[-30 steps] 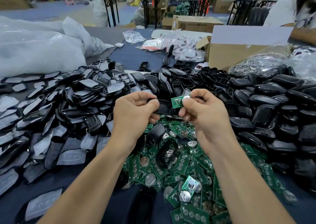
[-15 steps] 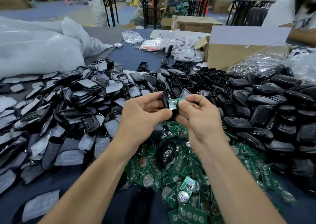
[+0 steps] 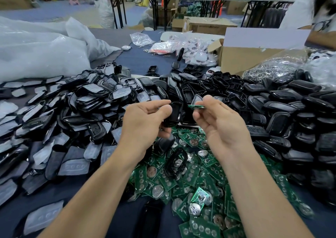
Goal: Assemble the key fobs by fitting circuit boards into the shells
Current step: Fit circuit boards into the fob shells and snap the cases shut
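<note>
My left hand (image 3: 147, 121) grips a black key fob shell (image 3: 174, 113) between thumb and fingers, above the middle of the table. My right hand (image 3: 220, 123) is turned palm up just to its right and pinches a small green circuit board (image 3: 196, 106) edge-on at its fingertips. A narrow gap separates the board and the shell. Below my hands lies a heap of green circuit boards (image 3: 196, 179) with round silver batteries.
Black shells (image 3: 283, 110) are piled on the right and at the back. Film-covered shell halves (image 3: 60, 121) are heaped on the left. Big plastic bags (image 3: 36, 56) lie far left. A cardboard box (image 3: 254, 56) and a bag of metal rings (image 3: 272, 68) stand at back right, near a seated person.
My hands have drawn apart. The right hand turned palm up and carried the circuit board away from the shell, which stays in my left hand.
</note>
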Motion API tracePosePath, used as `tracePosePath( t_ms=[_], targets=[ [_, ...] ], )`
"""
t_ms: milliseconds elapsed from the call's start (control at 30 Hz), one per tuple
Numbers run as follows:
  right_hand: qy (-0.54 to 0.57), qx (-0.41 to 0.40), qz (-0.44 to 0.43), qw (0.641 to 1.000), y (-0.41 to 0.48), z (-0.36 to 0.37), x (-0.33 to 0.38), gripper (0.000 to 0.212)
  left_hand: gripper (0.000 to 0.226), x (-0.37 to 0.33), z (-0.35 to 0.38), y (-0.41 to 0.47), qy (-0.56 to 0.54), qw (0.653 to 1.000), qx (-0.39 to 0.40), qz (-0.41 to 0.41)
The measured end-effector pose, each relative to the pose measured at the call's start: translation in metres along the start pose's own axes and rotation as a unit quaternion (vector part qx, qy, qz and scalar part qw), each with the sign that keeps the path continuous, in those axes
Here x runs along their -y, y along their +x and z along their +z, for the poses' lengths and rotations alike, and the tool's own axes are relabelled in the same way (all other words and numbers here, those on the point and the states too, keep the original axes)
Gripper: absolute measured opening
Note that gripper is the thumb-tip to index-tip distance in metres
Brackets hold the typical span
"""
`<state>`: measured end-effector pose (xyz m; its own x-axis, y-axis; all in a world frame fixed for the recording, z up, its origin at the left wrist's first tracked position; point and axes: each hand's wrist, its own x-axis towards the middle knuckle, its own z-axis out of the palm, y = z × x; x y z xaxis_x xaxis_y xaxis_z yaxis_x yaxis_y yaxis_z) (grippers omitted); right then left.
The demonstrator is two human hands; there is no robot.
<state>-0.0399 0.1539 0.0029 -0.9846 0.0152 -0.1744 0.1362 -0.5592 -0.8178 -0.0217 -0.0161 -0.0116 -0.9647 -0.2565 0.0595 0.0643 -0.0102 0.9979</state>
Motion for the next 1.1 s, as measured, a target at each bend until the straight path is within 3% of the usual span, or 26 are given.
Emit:
tracePosePath(
  t_ms=[167, 300, 367, 533, 667, 1100],
  targets=[
    [-0.060, -0.008, -0.043, 0.997, -0.003, -0.002, 0.001, 0.034, 0.023, -0.002, 0.000, -0.001, -0.004, 1.000, 0.001, -0.013],
    [-0.031, 0.001, -0.037, 0.999, -0.004, 0.000, 0.003, 0.020, 0.019, -0.001, 0.000, -0.001, 0.014, 1.000, -0.003, -0.009],
    [-0.078, 0.014, -0.048, 0.996, -0.004, 0.000, 0.001, 0.020, 0.020, 0.000, 0.000, 0.000, 0.024, 1.000, -0.003, -0.005],
    [-0.233, 0.057, -0.148, 0.960, -0.007, 0.002, -0.003, 0.026, 0.021, 0.001, 0.000, -0.001, 0.031, 0.999, 0.033, -0.002],
    [-0.312, 0.039, -0.203, 0.927, -0.007, 0.003, -0.008, 0.022, 0.029, 0.000, 0.001, -0.002, 0.031, 0.998, 0.058, 0.000],
    [-0.374, -0.014, -0.243, 0.895, -0.012, 0.006, -0.012, 0.021, 0.033, 0.000, 0.002, -0.005, 0.014, 0.997, 0.068, 0.019]
  ],
)
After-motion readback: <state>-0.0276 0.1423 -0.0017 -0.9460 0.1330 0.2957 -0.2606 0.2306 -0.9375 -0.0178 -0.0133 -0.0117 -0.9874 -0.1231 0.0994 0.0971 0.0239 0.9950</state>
